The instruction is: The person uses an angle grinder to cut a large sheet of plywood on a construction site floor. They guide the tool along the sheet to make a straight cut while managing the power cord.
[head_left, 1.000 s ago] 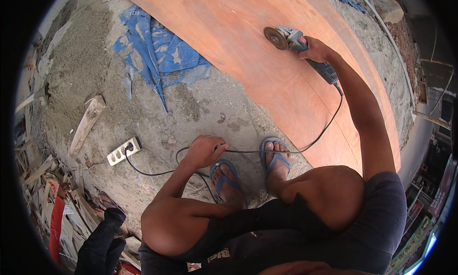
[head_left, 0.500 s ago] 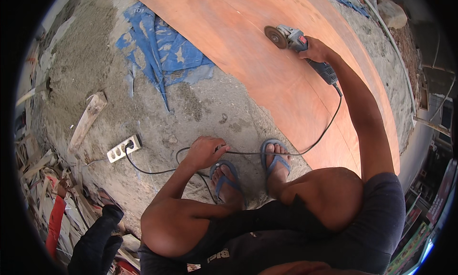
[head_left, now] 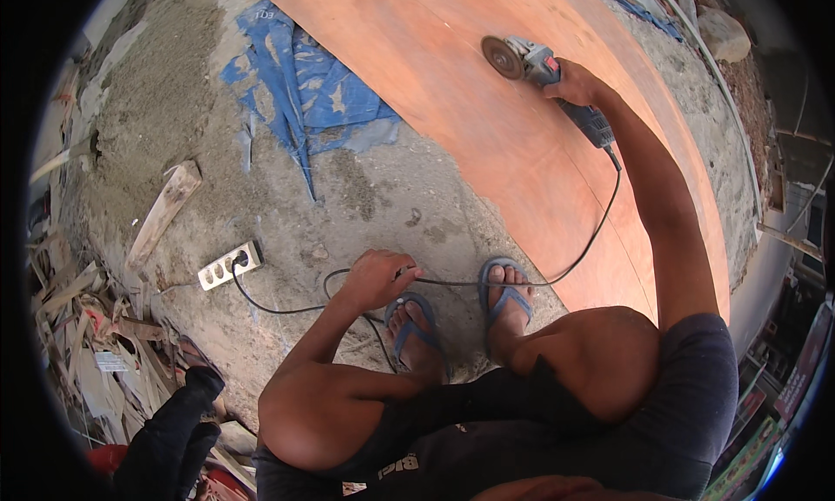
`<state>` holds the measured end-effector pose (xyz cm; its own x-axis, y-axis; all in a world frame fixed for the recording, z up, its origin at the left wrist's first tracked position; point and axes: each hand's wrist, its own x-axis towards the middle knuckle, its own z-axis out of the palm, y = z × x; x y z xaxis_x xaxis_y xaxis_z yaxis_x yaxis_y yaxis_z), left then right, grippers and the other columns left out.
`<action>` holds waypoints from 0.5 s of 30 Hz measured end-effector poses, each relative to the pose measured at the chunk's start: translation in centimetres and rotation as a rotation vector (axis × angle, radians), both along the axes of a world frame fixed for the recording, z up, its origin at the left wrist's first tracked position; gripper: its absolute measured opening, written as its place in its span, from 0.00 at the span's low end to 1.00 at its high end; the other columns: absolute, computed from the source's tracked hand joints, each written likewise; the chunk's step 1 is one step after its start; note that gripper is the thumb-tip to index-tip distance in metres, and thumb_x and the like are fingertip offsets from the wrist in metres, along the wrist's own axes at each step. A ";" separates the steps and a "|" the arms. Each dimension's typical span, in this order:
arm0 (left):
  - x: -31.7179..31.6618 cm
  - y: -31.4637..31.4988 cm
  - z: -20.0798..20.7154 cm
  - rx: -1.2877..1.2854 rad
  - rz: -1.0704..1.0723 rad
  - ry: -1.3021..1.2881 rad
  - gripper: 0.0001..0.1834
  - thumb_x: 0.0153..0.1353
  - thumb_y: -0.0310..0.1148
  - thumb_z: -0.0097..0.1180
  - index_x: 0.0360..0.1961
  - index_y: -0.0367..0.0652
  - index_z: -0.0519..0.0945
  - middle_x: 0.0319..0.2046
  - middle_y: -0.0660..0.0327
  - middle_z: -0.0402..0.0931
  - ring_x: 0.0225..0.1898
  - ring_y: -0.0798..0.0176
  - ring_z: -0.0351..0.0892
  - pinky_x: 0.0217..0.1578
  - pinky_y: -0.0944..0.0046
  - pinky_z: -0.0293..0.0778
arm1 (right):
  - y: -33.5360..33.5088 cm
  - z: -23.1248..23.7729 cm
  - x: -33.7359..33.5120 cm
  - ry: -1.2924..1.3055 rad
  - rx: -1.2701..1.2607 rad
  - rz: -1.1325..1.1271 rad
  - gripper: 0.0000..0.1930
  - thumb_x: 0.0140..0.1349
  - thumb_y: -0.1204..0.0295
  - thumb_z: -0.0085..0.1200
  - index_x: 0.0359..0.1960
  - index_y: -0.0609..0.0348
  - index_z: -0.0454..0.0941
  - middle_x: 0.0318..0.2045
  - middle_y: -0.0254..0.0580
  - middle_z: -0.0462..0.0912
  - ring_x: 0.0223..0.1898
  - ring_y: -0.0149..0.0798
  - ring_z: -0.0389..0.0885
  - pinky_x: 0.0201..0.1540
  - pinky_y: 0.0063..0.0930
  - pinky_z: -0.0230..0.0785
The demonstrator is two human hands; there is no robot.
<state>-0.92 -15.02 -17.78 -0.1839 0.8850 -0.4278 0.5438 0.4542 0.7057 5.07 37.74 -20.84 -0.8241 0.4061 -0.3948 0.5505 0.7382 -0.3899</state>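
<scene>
First: Largest thing before you is the plywood sheet [head_left: 409, 75], running from the top of the frame down its right half. I'd check it can't rock under load.

Second: On it, upper right of centre, is your angle grinder [head_left: 544, 69]. The fingers of your right hand [head_left: 577, 83] are wrapped around its body. One-handed control looks weak to me; a second hand on the tool would steady it.

First: Your left hand [head_left: 380, 277] is busy, though, at lower centre, thumb and fingers closed on the black cord [head_left: 450, 283]. That cord crosses your right foot [head_left: 511, 299]; lay it well aside so it can't snag.

Second: Last, the disc [head_left: 503, 58]: its face shows bare, and I can't tell whether it touches the wood. Hold it square, and press lightly.
</scene>
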 end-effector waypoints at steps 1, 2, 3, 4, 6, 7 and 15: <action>0.0 0.0 0.3 -0.030 -0.007 -0.006 0.17 0.70 0.46 0.55 0.39 0.43 0.86 0.33 0.52 0.85 0.40 0.45 0.84 0.46 0.47 0.76 | -0.2 0.0 -0.3 -0.002 -0.015 -0.007 0.32 0.49 0.59 0.68 0.54 0.64 0.76 0.47 0.54 0.84 0.50 0.48 0.81 0.55 0.39 0.71; 0.0 -0.2 0.3 -0.038 -0.007 -0.002 0.18 0.70 0.46 0.55 0.39 0.43 0.86 0.33 0.52 0.85 0.40 0.45 0.84 0.46 0.47 0.76 | -0.4 0.1 -0.6 -0.004 -0.029 -0.014 0.32 0.49 0.59 0.68 0.55 0.64 0.76 0.47 0.54 0.84 0.50 0.48 0.81 0.55 0.39 0.71; 0.0 -0.3 0.3 -0.046 -0.007 0.002 0.18 0.70 0.47 0.55 0.39 0.43 0.86 0.34 0.52 0.85 0.40 0.45 0.84 0.46 0.47 0.76 | -0.6 0.1 -0.8 -0.006 -0.043 -0.022 0.32 0.49 0.59 0.68 0.55 0.64 0.76 0.47 0.53 0.84 0.50 0.48 0.81 0.55 0.39 0.71; 0.0 -0.3 0.3 -0.050 -0.010 0.006 0.18 0.70 0.47 0.55 0.39 0.43 0.86 0.34 0.52 0.85 0.40 0.45 0.84 0.47 0.47 0.76 | -0.3 -0.1 -0.9 0.002 -0.036 -0.019 0.32 0.49 0.59 0.68 0.55 0.64 0.76 0.47 0.53 0.84 0.50 0.48 0.81 0.56 0.39 0.71; -0.1 -0.4 0.1 -0.041 -0.011 -0.002 0.18 0.70 0.47 0.54 0.39 0.43 0.86 0.34 0.52 0.85 0.40 0.45 0.84 0.47 0.46 0.75 | 0.1 -0.7 -1.1 0.019 -0.023 -0.014 0.32 0.50 0.59 0.68 0.56 0.64 0.76 0.48 0.52 0.84 0.50 0.48 0.81 0.56 0.39 0.71; 0.0 -0.5 0.0 -0.037 -0.011 -0.007 0.18 0.70 0.47 0.54 0.39 0.43 0.86 0.34 0.53 0.85 0.40 0.46 0.84 0.47 0.46 0.75 | 0.3 -0.9 -1.2 0.012 -0.030 -0.014 0.33 0.49 0.59 0.68 0.56 0.64 0.76 0.48 0.52 0.84 0.51 0.47 0.81 0.56 0.39 0.71; 0.0 -0.5 0.2 -0.056 0.006 -0.013 0.18 0.71 0.47 0.54 0.40 0.43 0.86 0.33 0.52 0.85 0.40 0.46 0.84 0.47 0.47 0.75 | 0.0 -0.4 -2.0 0.002 -0.064 -0.025 0.34 0.48 0.57 0.68 0.56 0.63 0.76 0.48 0.51 0.84 0.51 0.46 0.81 0.56 0.38 0.71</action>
<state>-0.94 -15.51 -17.54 -0.1832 0.8586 -0.4788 0.5318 0.4962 0.6863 3.07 37.76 -21.22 -0.8149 0.4010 -0.4186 0.5678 0.6975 -0.4371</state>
